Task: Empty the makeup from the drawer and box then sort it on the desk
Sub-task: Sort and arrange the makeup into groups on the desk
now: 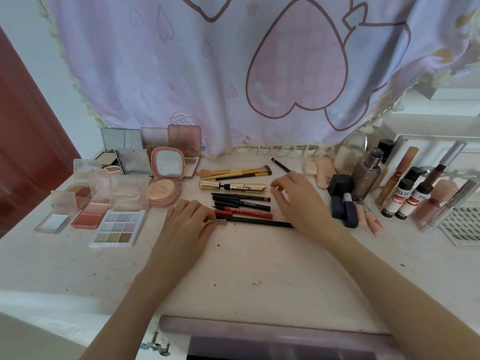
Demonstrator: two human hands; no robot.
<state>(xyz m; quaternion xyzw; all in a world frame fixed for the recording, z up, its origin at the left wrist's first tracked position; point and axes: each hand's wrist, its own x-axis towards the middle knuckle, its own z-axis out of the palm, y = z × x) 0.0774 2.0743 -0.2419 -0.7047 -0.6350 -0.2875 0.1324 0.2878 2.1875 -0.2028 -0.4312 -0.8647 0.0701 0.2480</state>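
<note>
Sorting step, pencils row: our left hand [191, 216] pinches the long black pencil [259, 222], right hand [298, 196] hovers loose-fingered above; next, square it.

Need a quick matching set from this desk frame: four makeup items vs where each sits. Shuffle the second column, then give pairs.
Items:
1. nine-pan eyeshadow palette
2. gold mascara tube
3. long black pencil
4. false-lash tray

Places:
A. far right edge of the desk
B. nearest pencil in the row, its end at the left hand fingertips
C. left group, nearest the desk's front
D. centre, just below the yellow-handled brushes

Pairs: 1-C, 2-D, 3-B, 4-A
</note>
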